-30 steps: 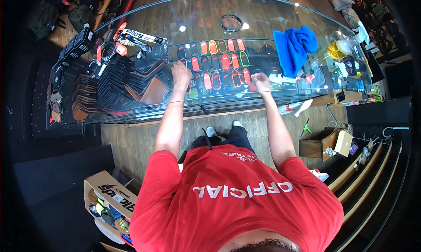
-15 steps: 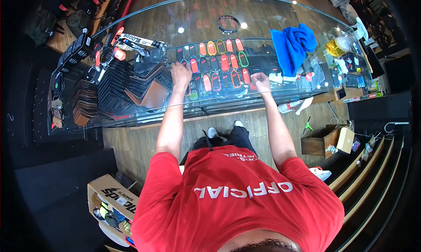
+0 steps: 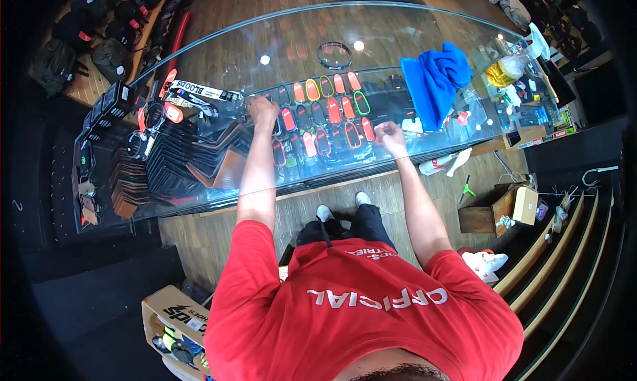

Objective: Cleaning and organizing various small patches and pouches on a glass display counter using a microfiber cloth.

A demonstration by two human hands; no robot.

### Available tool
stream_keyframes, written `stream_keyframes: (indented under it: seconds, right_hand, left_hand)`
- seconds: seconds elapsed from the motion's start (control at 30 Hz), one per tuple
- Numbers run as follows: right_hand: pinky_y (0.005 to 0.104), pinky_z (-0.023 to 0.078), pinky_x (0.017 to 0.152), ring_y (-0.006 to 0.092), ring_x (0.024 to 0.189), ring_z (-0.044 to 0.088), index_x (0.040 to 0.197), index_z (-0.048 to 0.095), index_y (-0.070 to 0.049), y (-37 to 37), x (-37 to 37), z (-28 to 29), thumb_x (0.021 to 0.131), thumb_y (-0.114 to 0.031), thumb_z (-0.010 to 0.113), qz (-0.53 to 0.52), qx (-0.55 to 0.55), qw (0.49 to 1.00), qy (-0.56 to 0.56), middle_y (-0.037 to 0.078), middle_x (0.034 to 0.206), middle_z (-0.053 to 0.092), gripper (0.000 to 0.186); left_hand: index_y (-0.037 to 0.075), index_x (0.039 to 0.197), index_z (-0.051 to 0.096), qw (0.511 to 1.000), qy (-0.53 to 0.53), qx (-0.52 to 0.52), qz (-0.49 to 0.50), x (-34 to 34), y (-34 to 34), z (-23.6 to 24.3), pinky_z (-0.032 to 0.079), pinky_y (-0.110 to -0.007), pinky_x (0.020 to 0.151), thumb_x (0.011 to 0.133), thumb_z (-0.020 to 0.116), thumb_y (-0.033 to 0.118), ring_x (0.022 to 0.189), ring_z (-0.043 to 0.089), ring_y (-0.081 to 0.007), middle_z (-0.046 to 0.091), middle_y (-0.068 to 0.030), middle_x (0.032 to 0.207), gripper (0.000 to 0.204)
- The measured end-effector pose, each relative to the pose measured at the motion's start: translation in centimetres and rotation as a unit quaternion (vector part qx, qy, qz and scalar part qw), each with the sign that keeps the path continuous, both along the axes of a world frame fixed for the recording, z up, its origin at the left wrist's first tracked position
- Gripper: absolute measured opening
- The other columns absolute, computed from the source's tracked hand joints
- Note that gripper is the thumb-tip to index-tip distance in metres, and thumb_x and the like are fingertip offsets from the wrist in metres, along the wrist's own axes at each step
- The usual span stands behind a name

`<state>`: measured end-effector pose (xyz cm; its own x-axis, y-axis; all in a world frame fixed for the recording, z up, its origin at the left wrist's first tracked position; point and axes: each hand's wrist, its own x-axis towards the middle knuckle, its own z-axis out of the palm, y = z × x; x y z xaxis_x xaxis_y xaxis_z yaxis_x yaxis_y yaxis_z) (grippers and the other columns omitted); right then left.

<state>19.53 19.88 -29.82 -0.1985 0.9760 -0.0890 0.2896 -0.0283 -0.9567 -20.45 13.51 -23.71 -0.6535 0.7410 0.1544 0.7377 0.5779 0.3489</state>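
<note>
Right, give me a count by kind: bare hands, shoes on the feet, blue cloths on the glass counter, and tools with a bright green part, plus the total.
Bare hands: 2, the left hand and the right hand
Shoes on the feet: 2
Blue cloth: 1
Green-part tool: 1
Total: 6
</note>
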Motion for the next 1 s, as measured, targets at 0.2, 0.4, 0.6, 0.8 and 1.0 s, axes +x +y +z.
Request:
stream_keyframes:
  seconds: [0.2,0.4,0.6,0.8,1.0]
  right_hand:
    - [0.0266,0.050,0.069,0.0115,0.073,0.062,0.090,0.066,-0.004,0.1,0.0,0.9,0.084,-0.018,0.074,-0.006,-0.050,0.999,0.008,0.004,0.080,0.067,0.018]
    - [0.0255,0.049,0.066,0.0104,0.071,0.061,0.092,0.065,-0.004,-0.2,-0.2,1.8,0.084,-0.019,0.074,0.003,-0.065,0.998,0.014,0.003,0.079,0.066,0.019]
    - [0.0262,0.050,0.068,0.0110,0.072,0.062,0.091,0.065,-0.004,-0.2,0.1,1.5,0.083,-0.019,0.074,-0.010,-0.067,0.998,0.004,0.003,0.079,0.067,0.019]
    - [0.0268,0.050,0.072,0.0115,0.075,0.063,0.089,0.066,-0.005,-0.1,-0.4,1.4,0.083,-0.019,0.074,-0.014,-0.037,0.999,-0.017,0.004,0.082,0.068,0.017]
    - [0.0233,0.047,0.058,0.0089,0.063,0.058,0.092,0.064,-0.004,-0.1,-0.4,0.7,0.087,-0.016,0.071,-0.009,-0.010,1.000,-0.013,0.002,0.078,0.064,0.014]
  left_hand:
    - [-0.010,0.103,0.063,1.000,-0.015,0.022,-0.017,-0.1,0.6,0.3,0.045,-0.045,0.097,0.076,0.069,0.024,0.107,0.058,-0.0417,0.061,-0.0301,0.109,0.044]
    - [-0.010,0.108,0.060,0.998,0.016,0.066,-0.008,1.1,-1.3,1.5,0.044,-0.046,0.097,0.081,0.069,0.027,0.108,0.056,-0.0414,0.058,-0.0289,0.109,0.047]
    - [-0.012,0.131,0.041,0.998,-0.033,0.039,-0.040,6.4,-7.2,3.8,0.044,-0.047,0.096,0.078,0.071,0.018,0.110,0.053,-0.0446,0.049,-0.0294,0.121,0.068]
    - [-0.013,0.132,0.039,0.997,-0.049,0.044,-0.030,5.9,-7.9,1.6,0.045,-0.046,0.096,0.076,0.071,0.015,0.111,0.052,-0.0439,0.049,-0.0296,0.121,0.070]
    - [-0.014,0.133,0.037,0.995,-0.039,0.087,-0.041,6.4,-8.4,1.8,0.045,-0.046,0.094,0.081,0.069,0.016,0.109,0.052,-0.0441,0.050,-0.0287,0.118,0.069]
